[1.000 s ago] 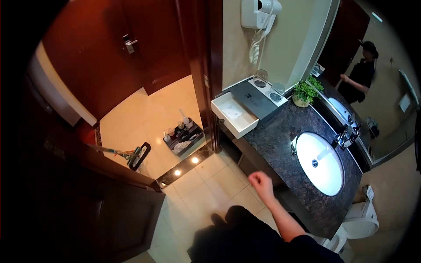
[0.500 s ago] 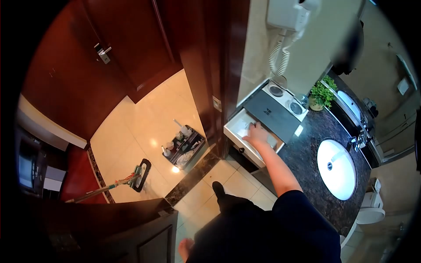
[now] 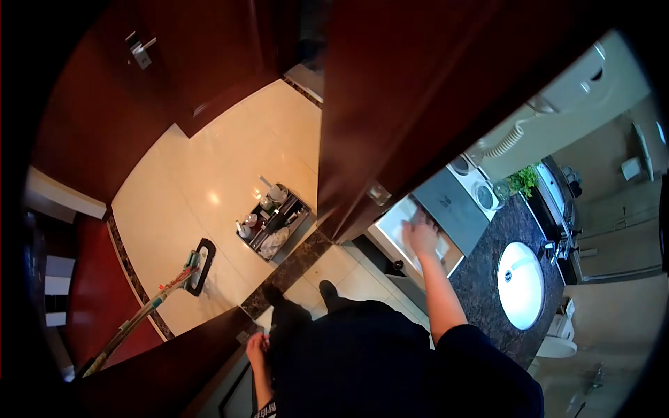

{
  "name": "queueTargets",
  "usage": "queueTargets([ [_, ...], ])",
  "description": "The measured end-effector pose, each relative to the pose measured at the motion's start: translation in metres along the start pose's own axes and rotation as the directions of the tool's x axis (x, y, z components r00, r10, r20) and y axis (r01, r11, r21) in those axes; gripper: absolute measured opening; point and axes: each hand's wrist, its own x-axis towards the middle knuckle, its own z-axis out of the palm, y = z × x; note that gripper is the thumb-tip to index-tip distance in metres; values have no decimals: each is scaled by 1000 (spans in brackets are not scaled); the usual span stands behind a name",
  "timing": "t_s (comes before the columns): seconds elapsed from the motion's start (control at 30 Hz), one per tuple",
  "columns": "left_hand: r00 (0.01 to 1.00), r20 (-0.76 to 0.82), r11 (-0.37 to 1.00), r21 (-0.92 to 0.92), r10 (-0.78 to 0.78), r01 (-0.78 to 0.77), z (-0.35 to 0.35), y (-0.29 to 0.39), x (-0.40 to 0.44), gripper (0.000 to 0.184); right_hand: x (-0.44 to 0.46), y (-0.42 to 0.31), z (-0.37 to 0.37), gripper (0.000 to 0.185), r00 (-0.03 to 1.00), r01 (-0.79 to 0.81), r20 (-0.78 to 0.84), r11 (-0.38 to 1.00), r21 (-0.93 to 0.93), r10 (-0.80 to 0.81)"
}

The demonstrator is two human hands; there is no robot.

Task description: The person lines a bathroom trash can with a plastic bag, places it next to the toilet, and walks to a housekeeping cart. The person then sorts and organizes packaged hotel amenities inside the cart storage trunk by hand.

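My right hand (image 3: 421,238) reaches over a pulled-out white drawer (image 3: 451,263) under a dark grey panel (image 3: 453,205). Pale contents in the drawer are partly covered by the hand. Motion smears its fingers, so I cannot tell whether they grip anything. Low in the view, my left hand (image 3: 256,348) is beside the dark door edge at my legs. Its fingers are curled, with a small reddish spot at the tips that I cannot make out.
A caddy (image 3: 303,216) of bottles and brushes stands on the tiles beyond the dark threshold. A mop (image 3: 202,268) lies to its left. At right are a washbasin (image 3: 521,285), a plant (image 3: 523,181) and glasses (image 3: 482,195). A wooden door frame (image 3: 390,118) rises close by.
The view has turned and shifted, bringing the door frame closer. My right hand stays over the drawer, its fingers now blurred. More of my left hand has come into view beside my leg.
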Motion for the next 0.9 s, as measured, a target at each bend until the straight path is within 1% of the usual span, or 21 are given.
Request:
queueTargets([
  [0.07,999,34,998,50,24,-26,13,31,28,15,14,-1,-25,51,952,-138,292,982,127,96],
  [0.1,999,36,999,26,40,-41,18,43,41,16,23,27,11,46,993,83,73,990,115,-92],
  [0.13,999,26,998,53,21,-23,24,57,54,16,32,53,41,42,935,355,142,870,-342,-325],
  [0.17,1000,5,997,82,1,-1,27,68,65,17,41,78,69,39,818,501,202,496,-709,-538],
  [0.2,999,26,996,84,19,-21,27,73,78,17,51,90,85,38,767,563,386,249,-788,-513],
  [0.27,996,70,993,96,56,-62,25,86,110,16,52,107,93,33,751,516,167,410,-752,-639],
  [0.3,993,100,991,107,67,-78,22,93,128,16,58,128,118,28,843,441,35,651,-618,-537],
  [0.33,989,120,988,117,87,-101,15,99,147,15,46,103,89,24,954,225,-152,951,-211,-260],
  [0.37,983,150,983,133,105,-125,7,109,165,15,62,143,112,21,939,328,4,894,-306,-343],
  [0.43,970,191,968,170,149,-182,-14,136,198,15,39,92,62,35,996,26,88,1000,-13,-25],
  [0.47,975,182,974,166,126,-157,-28,152,214,15,27,69,37,42,983,-149,127,983,107,135],
  [0.5,979,176,979,160,102,-130,-39,170,230,14,8,50,22,46,984,-177,52,948,263,169],
  [0.53,976,194,978,166,95,-129,-50,192,241,14,-4,52,19,49,958,-279,106,954,106,268],
  [0.57,992,125,984,170,26,-47,-60,218,252,14,-18,38,-4,50,922,-357,226,918,175,315],
  [0.6,998,58,986,163,-36,26,-64,243,268,14,-28,37,-15,49,915,-382,241,887,261,323],
  [0.63,997,20,984,167,-71,67,-67,260,285,14,-40,17,-27,45,924,-381,31,904,194,382],
  [0.67,997,54,979,197,-59,47,-68,273,305,14,-61,-9,-43,42,895,-394,-179,912,113,409],
  [0.7,995,90,973,227,-46,24,-67,287,327,14,-75,-62,-72,42,885,-411,-194,906,104,424],
  [0.77,982,184,962,273,-40,-12,-59,313,370,14,-88,-174,-113,23,771,-514,-468,856,-56,432],
  [0.83,966,252,972,208,53,-108,-36,333,421,15,-98,-213,-99,13,823,-436,-400,900,10,403],
  [0.9,951,294,969,194,91,-153,-13,358,454,16,-102,-278,-87,11,926,-267,-269,963,28,264],
])
